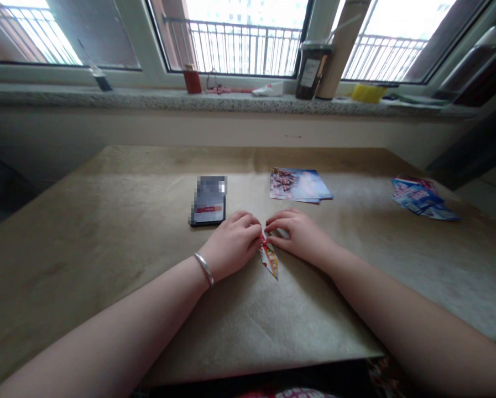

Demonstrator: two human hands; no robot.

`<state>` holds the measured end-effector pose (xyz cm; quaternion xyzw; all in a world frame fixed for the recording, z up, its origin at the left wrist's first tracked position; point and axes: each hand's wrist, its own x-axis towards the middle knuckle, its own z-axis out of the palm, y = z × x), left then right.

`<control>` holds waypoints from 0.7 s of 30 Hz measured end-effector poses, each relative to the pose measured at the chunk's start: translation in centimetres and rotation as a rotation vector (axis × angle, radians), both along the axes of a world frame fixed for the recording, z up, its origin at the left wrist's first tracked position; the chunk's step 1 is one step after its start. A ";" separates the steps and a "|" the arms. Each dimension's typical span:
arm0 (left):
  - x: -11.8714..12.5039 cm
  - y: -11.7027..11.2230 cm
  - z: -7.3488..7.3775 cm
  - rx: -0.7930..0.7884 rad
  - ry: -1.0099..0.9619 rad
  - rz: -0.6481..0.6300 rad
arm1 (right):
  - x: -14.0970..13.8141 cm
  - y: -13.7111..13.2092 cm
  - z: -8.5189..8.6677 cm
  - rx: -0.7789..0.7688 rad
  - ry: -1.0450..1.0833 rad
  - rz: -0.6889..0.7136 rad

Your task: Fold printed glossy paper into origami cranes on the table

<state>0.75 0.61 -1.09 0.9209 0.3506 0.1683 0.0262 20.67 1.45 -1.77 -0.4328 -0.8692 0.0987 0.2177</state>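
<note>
A small folded piece of printed paper (269,260), white with red, orange and yellow, lies between my hands with its pointed end toward me. My left hand (239,243), with a silver bangle (204,269) on the wrist, has its fingers bent and pinched on the paper's upper left edge. From the other side, my right hand (299,237) curls over the paper's upper end, thumb and forefinger closed near it. The far tip of the paper is hidden by my fingers. Beyond my left hand rests a phone (209,200) with its screen lit and pixelated.
Printed sheets (301,185) lie flat past my right hand. A pile of blue and red printed papers (422,197) is at the table's right. On the granite windowsill (148,100) stand a dark lidded container (312,72), a cardboard tube (341,52) and a red cup-like object (192,80).
</note>
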 end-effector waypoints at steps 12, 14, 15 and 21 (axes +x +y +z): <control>0.1 -0.3 -0.2 -0.092 0.008 0.128 | 0.0 -0.1 -0.1 -0.019 0.030 -0.057; 0.1 -0.3 -0.1 -0.120 0.018 0.134 | 0.0 -0.1 0.0 -0.023 0.027 -0.058; 0.1 -0.4 0.0 -0.142 0.021 0.139 | 0.0 -0.2 0.0 -0.028 0.025 -0.059; -0.1 -0.3 0.1 -0.238 -0.062 0.172 | -0.3 -0.5 0.4 -0.062 0.050 -0.044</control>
